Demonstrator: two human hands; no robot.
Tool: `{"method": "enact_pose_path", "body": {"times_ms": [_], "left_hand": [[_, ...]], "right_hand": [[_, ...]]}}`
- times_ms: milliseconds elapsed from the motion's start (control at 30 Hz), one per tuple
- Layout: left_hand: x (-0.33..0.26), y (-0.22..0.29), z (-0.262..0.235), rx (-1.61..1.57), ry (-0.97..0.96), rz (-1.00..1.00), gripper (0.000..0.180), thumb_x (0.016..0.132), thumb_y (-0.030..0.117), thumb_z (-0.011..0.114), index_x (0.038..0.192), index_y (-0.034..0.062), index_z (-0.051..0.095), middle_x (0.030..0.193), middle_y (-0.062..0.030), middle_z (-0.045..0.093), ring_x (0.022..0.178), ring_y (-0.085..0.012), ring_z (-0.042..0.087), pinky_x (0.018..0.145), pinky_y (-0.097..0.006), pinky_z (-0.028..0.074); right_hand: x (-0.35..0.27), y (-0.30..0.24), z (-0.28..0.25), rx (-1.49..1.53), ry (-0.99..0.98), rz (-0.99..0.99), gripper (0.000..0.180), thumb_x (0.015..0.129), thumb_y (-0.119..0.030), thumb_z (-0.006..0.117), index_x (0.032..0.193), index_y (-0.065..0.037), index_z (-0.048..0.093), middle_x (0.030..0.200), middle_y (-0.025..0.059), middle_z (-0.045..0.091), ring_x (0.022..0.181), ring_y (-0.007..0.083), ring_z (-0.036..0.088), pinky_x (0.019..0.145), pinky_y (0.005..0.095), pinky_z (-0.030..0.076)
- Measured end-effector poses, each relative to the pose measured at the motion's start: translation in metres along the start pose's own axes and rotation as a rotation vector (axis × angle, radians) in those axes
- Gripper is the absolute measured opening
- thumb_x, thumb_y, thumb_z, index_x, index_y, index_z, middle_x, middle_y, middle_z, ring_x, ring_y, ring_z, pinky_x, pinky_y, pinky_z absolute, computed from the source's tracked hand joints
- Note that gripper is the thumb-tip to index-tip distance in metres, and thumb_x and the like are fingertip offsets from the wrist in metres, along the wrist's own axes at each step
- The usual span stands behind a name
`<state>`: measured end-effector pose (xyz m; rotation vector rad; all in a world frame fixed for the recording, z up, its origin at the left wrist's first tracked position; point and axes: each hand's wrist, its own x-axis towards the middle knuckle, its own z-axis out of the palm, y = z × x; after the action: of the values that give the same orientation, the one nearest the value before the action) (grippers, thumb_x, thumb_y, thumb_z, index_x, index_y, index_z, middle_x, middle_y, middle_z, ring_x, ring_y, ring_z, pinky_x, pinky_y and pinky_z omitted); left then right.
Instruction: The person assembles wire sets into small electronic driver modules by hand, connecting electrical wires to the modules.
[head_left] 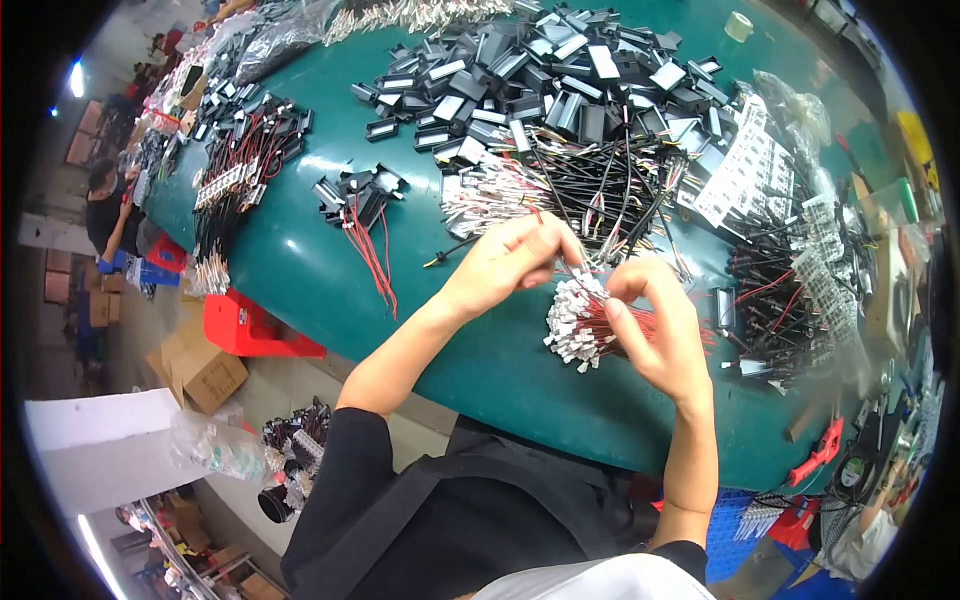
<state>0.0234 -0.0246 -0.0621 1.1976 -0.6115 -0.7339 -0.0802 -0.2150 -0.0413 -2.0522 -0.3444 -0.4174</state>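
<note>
At the left of a green worktop (470, 365), a bundle of wired parts (228, 185) lies with its leads hanging toward the edge above a red stool (228, 322); a passing sleeve that hooked those leads could drag the lot off. Next along, a small cluster of black housings (362, 195) trails loose red wires (372, 262) across bare surface, where a sweeping forearm might snag and scatter them.

At centre, the worker's left hand (512, 258) hangs over the worktop, its fingers pinched together on what appears to be a thin lead (583, 268), stretched in the narrow space between the two hands. A weak pinch could let so slight a piece slip, while a hard tug might strain its end. Just below lies a bunch of white connectors (572, 325) on red wires, packed so tightly that pulling one could draw its neighbours along or tangle them. Beyond, a heap of black cables (615, 190) crowds close to the hands, and a stray end could catch on the fingers.

The worker's right hand (660, 325) arches over the bunch, thumb and forefinger nearly meeting; whether they grip anything cannot be told. Lowered carelessly, that hand could splay the bunch. At far right, a red gun-shaped tool (820, 452) rests near the edge beside clutter, where a knock from an elbow might send it over.
</note>
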Motion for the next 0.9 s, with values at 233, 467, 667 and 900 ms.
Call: {"method": "enact_pose_path", "body": {"times_ms": [233, 467, 667, 900], "left_hand": [[-0.010, -0.009, 0.026, 0.438, -0.293, -0.084, 0.027, 0.096, 0.026, 0.051, 0.108, 0.0041, 0.060, 0.096, -0.0074, 0.059, 0.093, -0.0189, 0.057, 0.083, -0.030, 0.045], [-0.003, 0.005, 0.016, 0.780, 0.035, 0.415, 0.052, 0.085, 0.028, 0.060, 0.128, 0.0020, 0.048, 0.109, -0.0114, 0.052, 0.100, -0.0228, 0.048, 0.089, -0.033, 0.039], [-0.012, 0.003, 0.023, 0.685, 0.125, 0.481, 0.052, 0.077, 0.005, 0.068, 0.125, 0.0006, 0.050, 0.110, -0.0126, 0.056, 0.097, -0.0239, 0.054, 0.084, -0.033, 0.045], [-0.005, -0.004, 0.016, 0.604, 0.172, 0.609, 0.045, 0.072, 0.002, 0.072, 0.114, 0.0002, 0.055, 0.110, -0.0115, 0.062, 0.096, -0.0243, 0.060, 0.082, -0.033, 0.049]], "right_hand": [[-0.002, -0.006, 0.014, 0.360, 0.069, 0.248, 0.026, 0.094, -0.006, 0.050, 0.118, 0.001, 0.056, 0.094, 0.0071, 0.063, 0.075, 0.0115, 0.059, 0.067, 0.0232, 0.049], [-0.010, -0.034, -0.019, -0.050, 0.329, 0.143, 0.023, 0.091, 0.001, 0.048, 0.110, 0.004, 0.060, 0.086, 0.0082, 0.051, 0.069, 0.0158, 0.047, 0.063, 0.0252, 0.041], [-0.005, -0.024, -0.001, -0.285, 0.193, -0.047, 0.043, 0.076, 0.013, 0.057, 0.116, 0.000, 0.061, 0.081, 0.0095, 0.055, 0.070, 0.0216, 0.049, 0.063, 0.0298, 0.043], [-0.002, -0.022, 0.002, -0.307, 0.249, -0.186, 0.031, 0.065, 0.011, 0.070, 0.094, 0.002, 0.066, 0.076, 0.0092, 0.063, 0.057, 0.0199, 0.050, 0.052, 0.0296, 0.041]]}}
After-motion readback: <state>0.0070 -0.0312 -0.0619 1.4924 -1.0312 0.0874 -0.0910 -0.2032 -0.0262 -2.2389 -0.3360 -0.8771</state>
